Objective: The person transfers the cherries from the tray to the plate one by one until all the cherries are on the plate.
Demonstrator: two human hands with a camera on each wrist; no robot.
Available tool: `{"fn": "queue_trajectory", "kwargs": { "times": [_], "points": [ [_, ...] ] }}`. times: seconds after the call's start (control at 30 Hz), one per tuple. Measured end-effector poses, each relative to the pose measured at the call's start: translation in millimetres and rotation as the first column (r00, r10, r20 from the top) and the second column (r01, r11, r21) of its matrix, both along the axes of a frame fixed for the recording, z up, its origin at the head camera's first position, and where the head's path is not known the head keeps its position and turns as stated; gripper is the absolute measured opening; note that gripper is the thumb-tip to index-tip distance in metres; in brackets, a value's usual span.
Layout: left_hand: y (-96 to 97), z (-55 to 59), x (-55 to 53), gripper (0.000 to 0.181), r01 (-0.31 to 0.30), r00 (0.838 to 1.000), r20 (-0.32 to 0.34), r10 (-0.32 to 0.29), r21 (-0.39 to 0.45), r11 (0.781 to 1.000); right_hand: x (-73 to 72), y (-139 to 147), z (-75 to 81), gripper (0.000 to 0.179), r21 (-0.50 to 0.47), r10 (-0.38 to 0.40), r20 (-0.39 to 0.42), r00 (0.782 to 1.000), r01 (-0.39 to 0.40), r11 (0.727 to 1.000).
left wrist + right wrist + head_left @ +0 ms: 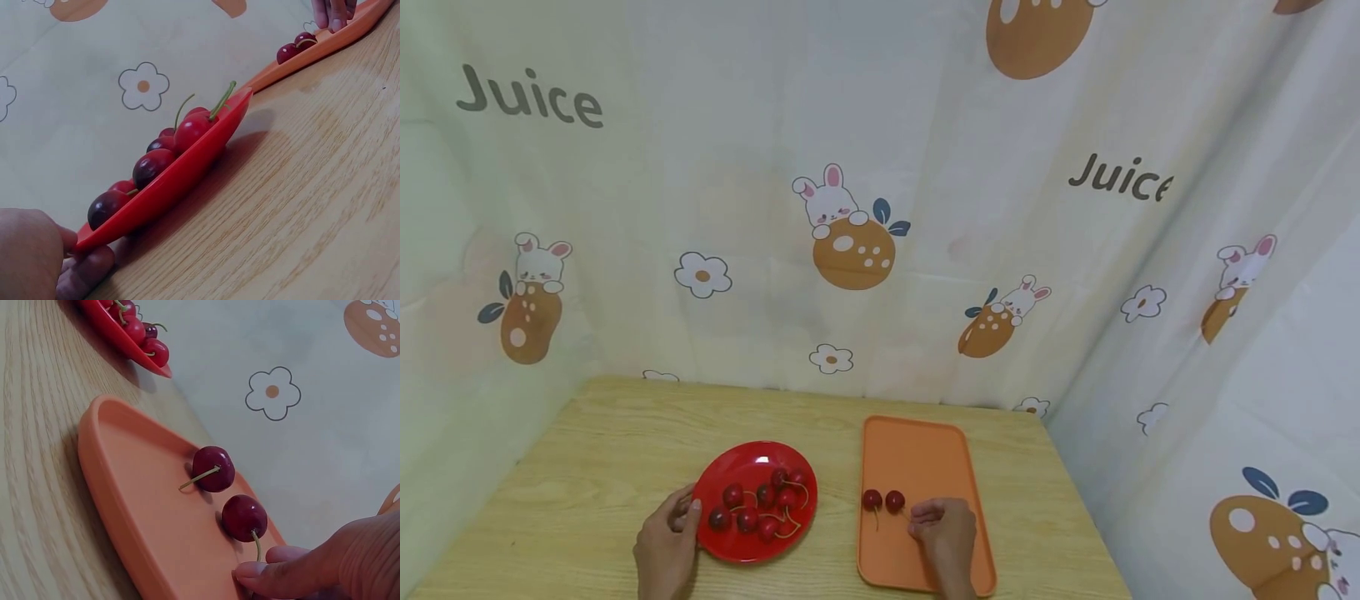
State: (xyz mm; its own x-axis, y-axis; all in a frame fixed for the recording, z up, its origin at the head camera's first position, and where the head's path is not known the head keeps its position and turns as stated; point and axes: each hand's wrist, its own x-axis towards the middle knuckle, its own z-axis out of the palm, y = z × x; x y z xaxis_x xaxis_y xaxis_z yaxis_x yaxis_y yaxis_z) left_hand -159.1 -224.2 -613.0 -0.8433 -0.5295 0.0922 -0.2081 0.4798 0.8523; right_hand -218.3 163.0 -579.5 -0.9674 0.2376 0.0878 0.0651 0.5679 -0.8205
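My left hand (667, 543) grips the near-left rim of a round red plate (727, 552), thumb on top and fingers beneath it. Several dark red cherries (747, 520) with green stems lie on the plate. Over an orange rectangular tray (917, 450), my right hand (946, 533) has its thumb and fingers together at the stem of a cherry (244, 518), pinching the stem's end. That cherry sits on the tray. Just left of it lies a second cherry (872, 500), its stem pointing toward me. In the right wrist view, the thumb hides part of the other fingers.
Both the plate and the tray stand on a light wooden table (625, 433), the tray to the right with a strip of wood between them. A pale curtain (760, 208) printed with rabbits, fruit and flowers hangs behind the table and along its sides.
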Motion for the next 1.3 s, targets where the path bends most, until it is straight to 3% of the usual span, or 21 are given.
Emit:
{"fn": "queue_trajectory", "kwargs": {
  "times": [0.57,1.0,1.3],
  "points": [
    [2.2,1.8,-0.9,0.039,0.002,1.000,0.027,-0.002,0.024,1.000,-0.4,6.6,-4.0,0.019,-0.145,-0.016,0.037,0.999,0.022,0.989],
    [-0.5,0.3,-1.6,0.039,0.002,1.000,0.013,-0.003,0.013,1.000,-3.5,7.2,-1.0,0.022,-0.359,-0.018,0.048,0.999,0.033,0.933],
    [-0.9,0.0,-3.2,0.040,0.020,1.000,0.021,-0.020,0.024,1.000,-6.0,10.1,-3.0,0.023,-0.416,-0.024,0.072,0.997,0.052,0.908]
  ]
}}
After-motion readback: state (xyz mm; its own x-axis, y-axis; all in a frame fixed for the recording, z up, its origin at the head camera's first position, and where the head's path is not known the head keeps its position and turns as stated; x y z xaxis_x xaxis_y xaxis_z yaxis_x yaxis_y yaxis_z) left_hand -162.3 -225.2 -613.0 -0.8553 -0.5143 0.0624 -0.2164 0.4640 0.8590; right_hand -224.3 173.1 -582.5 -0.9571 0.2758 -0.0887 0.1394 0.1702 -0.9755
